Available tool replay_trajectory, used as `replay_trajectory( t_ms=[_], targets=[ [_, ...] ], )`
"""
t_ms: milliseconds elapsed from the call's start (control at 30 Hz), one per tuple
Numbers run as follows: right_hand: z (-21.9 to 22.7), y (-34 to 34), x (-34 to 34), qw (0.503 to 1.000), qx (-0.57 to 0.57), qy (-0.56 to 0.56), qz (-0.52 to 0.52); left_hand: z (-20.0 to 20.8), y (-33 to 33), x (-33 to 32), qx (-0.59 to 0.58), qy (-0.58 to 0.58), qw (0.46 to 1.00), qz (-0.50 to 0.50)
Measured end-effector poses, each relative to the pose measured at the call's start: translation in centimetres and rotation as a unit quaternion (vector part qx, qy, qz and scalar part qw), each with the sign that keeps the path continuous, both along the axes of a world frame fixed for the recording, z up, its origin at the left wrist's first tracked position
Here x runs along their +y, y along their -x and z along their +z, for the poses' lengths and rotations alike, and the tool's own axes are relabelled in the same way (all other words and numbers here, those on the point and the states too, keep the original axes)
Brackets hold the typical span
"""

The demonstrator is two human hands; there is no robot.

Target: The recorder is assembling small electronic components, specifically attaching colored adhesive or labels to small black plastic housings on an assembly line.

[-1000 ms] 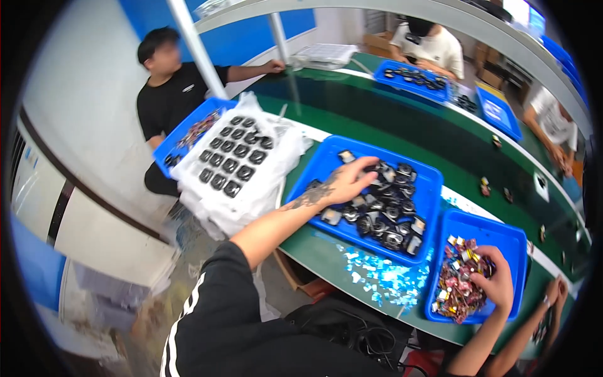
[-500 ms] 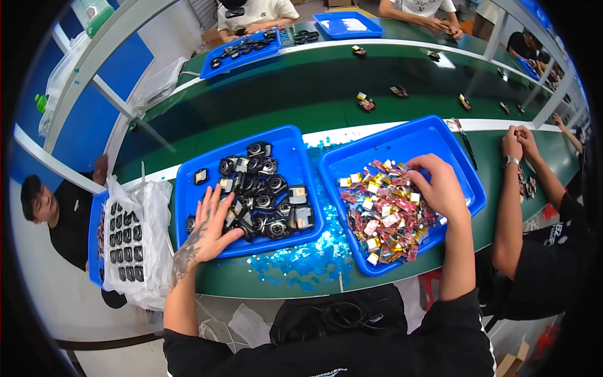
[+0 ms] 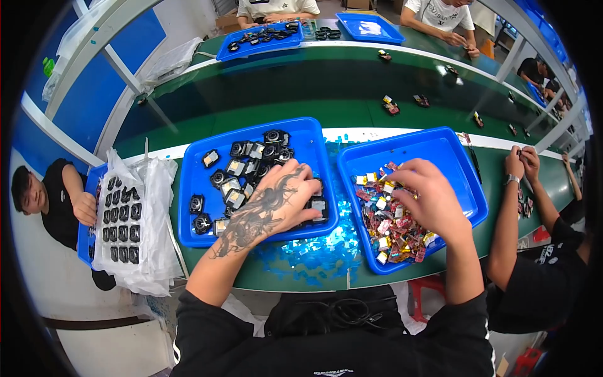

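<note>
Black modules (image 3: pixel 235 168) w/ round lens-like fronts lie loose in the left blue tray (image 3: pixel 308 147), several hidden under the L hand (image 3: pixel 276 201), which is palm-down across them; its fingertips are partly out of sight, so can't tell if it's clamped on any. R hand (image 3: pixel 433 195) is bent over small pink/yellow/white parts (image 3: pixel 397 232) in the right blue tray (image 3: pixel 433 151), thumb & forefinger at the pile; can't tell if they pinch anything, other fingers mostly hidden. Blue film scraps (image 3: pixel 314 257) spread on the green bench (image 3: pixel 358 276) btwn & below the trays, too tiny to make out singly. Off left, a white tray (image 3: pixel 148 239) of dark parts (image 3: pixel 134 232) sits amid crinkled plastic (image 3: pixel 164 188), its edges hard to make out. At right, a co-worker's hands (image 3: pixel 514 163) meet over s'thing too small to ID. Farther, a green belt (image 3: pixel 282 94) carries a few small assemblies (image 3: pixel 391 105), detail lost. Beyond it, a far blue tray (image 3: pixel 260 47) of black parts (image 3: pixel 270 31); co-workers (image 3: pixel 440 16) there are cut off by the top edge
</note>
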State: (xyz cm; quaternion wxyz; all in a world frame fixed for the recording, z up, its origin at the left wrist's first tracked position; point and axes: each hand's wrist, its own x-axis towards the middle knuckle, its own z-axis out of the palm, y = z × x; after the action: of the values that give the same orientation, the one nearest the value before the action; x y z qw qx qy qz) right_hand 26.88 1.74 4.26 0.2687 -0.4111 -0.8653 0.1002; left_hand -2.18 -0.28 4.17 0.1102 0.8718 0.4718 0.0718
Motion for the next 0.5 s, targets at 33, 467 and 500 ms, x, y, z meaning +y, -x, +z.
replay_trajectory(
  t_ms=[33,467,500],
  targets=[
    [0.0,1.4,0.2,1.000,0.000,0.000,-0.002,-0.6,-0.1,0.1,-0.018,0.020,1.000,-0.002],
    [0.6,1.6,2.3,0.854,0.346,0.389,0.007,-2.4,-0.2,-0.9,-0.251,0.002,0.963,0.099],
    [0.1,1.6,2.5,0.856,0.349,0.381,0.016,-2.5,-0.2,-0.6,-0.334,0.069,0.932,0.122]
  ],
)
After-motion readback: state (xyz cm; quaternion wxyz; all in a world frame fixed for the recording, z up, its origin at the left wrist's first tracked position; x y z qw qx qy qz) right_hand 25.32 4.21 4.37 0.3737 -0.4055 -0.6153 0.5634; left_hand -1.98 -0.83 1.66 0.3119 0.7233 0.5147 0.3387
